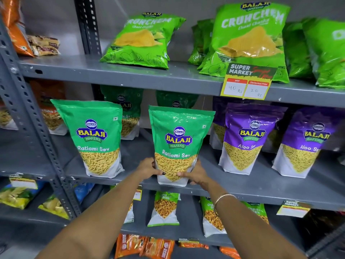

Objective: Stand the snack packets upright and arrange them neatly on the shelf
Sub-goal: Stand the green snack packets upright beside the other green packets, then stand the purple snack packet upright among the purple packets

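Note:
A green Ratlami Sev packet (179, 135) stands upright at the front of the middle grey shelf (261, 186). My left hand (148, 168) grips its lower left side and my right hand (196, 173) grips its lower right side. A second green Ratlami Sev packet (95, 135) stands upright to the left, leaning slightly. More green packets (127, 109) stand behind. Two purple Aloo Sev packets (246, 139) (306, 144) stand upright to the right.
The upper shelf holds green Crunchem bags (143, 40), one large bag (248, 38) behind a yellow price tag (246, 83). A perforated grey upright post (33, 128) stands at left. Lower shelves carry small green packets (164, 208) and orange packets (141, 245).

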Tool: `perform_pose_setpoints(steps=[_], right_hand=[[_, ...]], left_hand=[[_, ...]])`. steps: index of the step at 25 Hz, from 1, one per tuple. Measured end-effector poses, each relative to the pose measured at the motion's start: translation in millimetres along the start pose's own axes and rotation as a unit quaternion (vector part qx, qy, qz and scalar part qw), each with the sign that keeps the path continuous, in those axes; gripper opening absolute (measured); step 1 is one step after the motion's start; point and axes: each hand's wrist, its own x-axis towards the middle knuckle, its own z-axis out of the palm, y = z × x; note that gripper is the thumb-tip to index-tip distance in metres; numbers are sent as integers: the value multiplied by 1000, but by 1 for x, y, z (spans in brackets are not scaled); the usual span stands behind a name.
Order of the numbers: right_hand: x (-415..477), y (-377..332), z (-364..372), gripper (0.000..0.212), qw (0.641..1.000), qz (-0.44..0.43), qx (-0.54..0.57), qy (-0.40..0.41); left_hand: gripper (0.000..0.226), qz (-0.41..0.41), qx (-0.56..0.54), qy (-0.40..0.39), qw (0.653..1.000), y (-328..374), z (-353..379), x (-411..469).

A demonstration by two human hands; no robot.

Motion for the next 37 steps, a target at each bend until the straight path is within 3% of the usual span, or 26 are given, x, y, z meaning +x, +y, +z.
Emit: perform_pose_setpoints(steps=[9, 11, 14, 17, 18, 20, 22, 25, 26, 30, 34, 37], right_hand=[[-7, -1, 1, 90, 1000, -8, 18, -5], [-8, 0, -4, 95, 1000, -2, 9, -27], [-7, 12, -32, 88, 998, 39, -58, 2], [-5, 28, -82, 40, 981, 76, -167, 62], [-5, 35, -104, 42, 974, 95, -193, 75], [-4, 50, -147, 50, 966, 149, -189, 99], [6, 67, -187, 78, 965, 169, -161, 124], [28, 83, -229, 111, 978, 115, -83, 153], [35, 86, -238, 107, 986, 87, -51, 130], [40, 88, -248, 47, 997, -36, 68, -10], [29, 94, -252, 49, 994, -54, 96, -14], [11, 101, -253, 62, 996, -34, 74, -27]], left_hand=[[47, -14, 29, -30, 999, 3, -5, -2], [52, -63, 93, -101, 989, 12, -9, -8], [25, -186, 245, -251, 918, 37, -8, -21], [20, -216, 247, -383, 863, 67, 24, -26], [20, -198, 222, -398, 868, 79, 43, -24], [16, -130, 147, -361, 912, 102, 85, -17], [9, -56, 45, -239, 968, 118, 129, 0], [78, -18, -110, -60, 992, 141, 187, 37], [85, -9, -146, -30, 989, 146, 200, 46], [48, 26, -207, -2, 978, 161, 228, 61], [48, 3, -191, 45, 981, 163, 234, 44], [54, -14, -143, 45, 989, 149, 235, 35]])
